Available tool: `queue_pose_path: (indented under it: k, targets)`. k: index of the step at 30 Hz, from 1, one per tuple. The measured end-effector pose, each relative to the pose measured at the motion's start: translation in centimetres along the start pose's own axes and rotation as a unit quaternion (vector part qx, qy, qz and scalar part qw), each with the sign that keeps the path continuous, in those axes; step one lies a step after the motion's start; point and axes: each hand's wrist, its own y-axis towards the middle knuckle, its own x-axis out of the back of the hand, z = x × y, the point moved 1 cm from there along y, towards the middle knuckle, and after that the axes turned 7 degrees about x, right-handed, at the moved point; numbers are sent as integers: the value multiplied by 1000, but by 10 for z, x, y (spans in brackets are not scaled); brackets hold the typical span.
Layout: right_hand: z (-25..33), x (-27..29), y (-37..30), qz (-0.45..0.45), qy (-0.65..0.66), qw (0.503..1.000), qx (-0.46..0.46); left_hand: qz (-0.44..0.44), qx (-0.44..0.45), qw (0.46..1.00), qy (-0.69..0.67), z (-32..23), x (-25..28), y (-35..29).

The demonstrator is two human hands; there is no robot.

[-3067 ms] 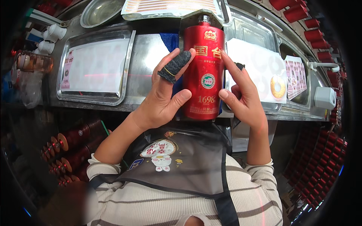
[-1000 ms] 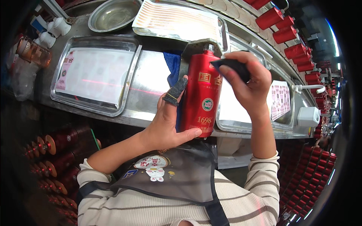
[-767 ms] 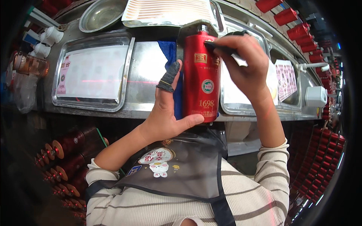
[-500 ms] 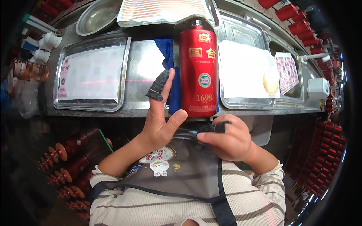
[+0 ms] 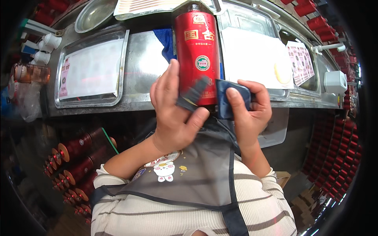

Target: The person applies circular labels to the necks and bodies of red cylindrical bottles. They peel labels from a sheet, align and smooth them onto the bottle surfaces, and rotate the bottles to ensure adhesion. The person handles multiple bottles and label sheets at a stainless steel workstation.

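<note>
A red bottle [image 5: 197, 51] with gold markings and a round green-and-white emblem lies on a blue cloth [image 5: 166, 44], its neck pointing away from me. My left hand [image 5: 173, 104] is at the bottle's lower left side, fingers stretched out. A dark cloth cover on its index finger [image 5: 193, 93] crosses in front of the bottle's lower end; whether it touches cannot be made out. My right hand [image 5: 252, 112] pinches a flat, dark blue piece with a rounded corner [image 5: 229, 100] between thumb and fingers, beside the bottle's near right end.
Metal trays holding white label sheets stand left [image 5: 90, 103] and right [image 5: 277, 94] on the steel bench [image 5: 138, 104]. At the back are a round metal bowl [image 5: 80, 23] and a striped tray [image 5: 147, 7]. Red bottles [image 5: 75, 173] are stacked below left; more red cylinders [image 5: 334, 157] fill the right.
My right hand has risen to the bottle's near end, and the flat dark blue piece now shows its broad face. My left index finger has swung over the bottle. The view has shifted slightly.
</note>
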Motion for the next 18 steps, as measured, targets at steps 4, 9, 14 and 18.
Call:
queue_pose_path:
  k: [4,9,14,18]
  targets:
    - [-30,20,6,-10,-99,994,-46,6,-31,986,165,2,3,-16]
    - [-21,19,15,-15,-45,999,5,15,51,983,177,34,8,-33]
    - [8,-26,34,38,-39,997,52,15,-35,991,130,7,3,-13]
    - [-14,-24,42,25,-105,992,70,30,-9,990,136,18,2,-10]
